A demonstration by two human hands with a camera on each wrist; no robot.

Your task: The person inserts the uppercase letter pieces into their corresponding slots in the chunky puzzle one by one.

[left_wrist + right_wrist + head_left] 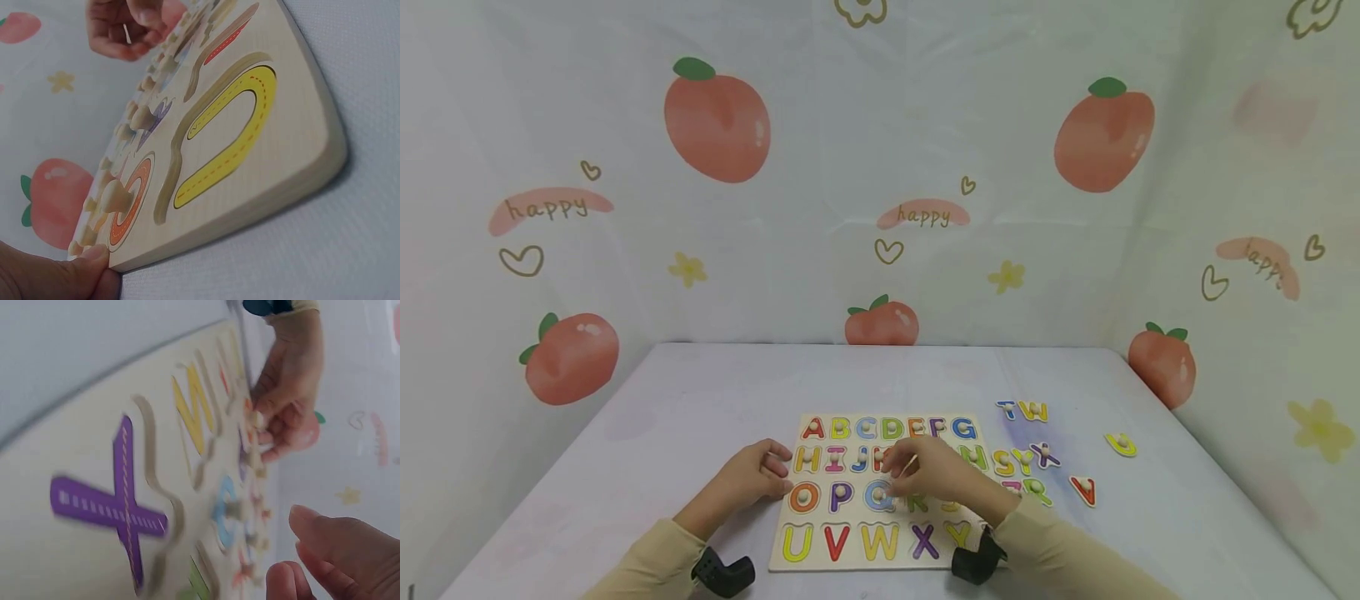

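A wooden alphabet peg board (842, 568) lies on the table, with knobbed letters in its upper rows. My left hand (748, 475) rests at the board's left edge, its thumb (94, 265) touching the side near the orange O (134, 203). Over the board's middle hovers my right hand (932, 471), fingers loosely bent and nothing between them. Just below those fingertips sits the blue Q (225, 515) with its knob. The bottom-row recesses, such as the yellow U (250, 131) and purple X (125, 503), hold no knobbed pieces. My right hand hides part of the middle rows.
Several loose knobbed letters lie right of the board: T (1006, 409), W (1033, 412), S (1002, 463), Y (1022, 458), X (1045, 455), R (1036, 492), V (1083, 490) and U (1122, 445). A pink letter (1011, 489) is partly hidden by the right wrist. A printed curtain hangs behind the table.
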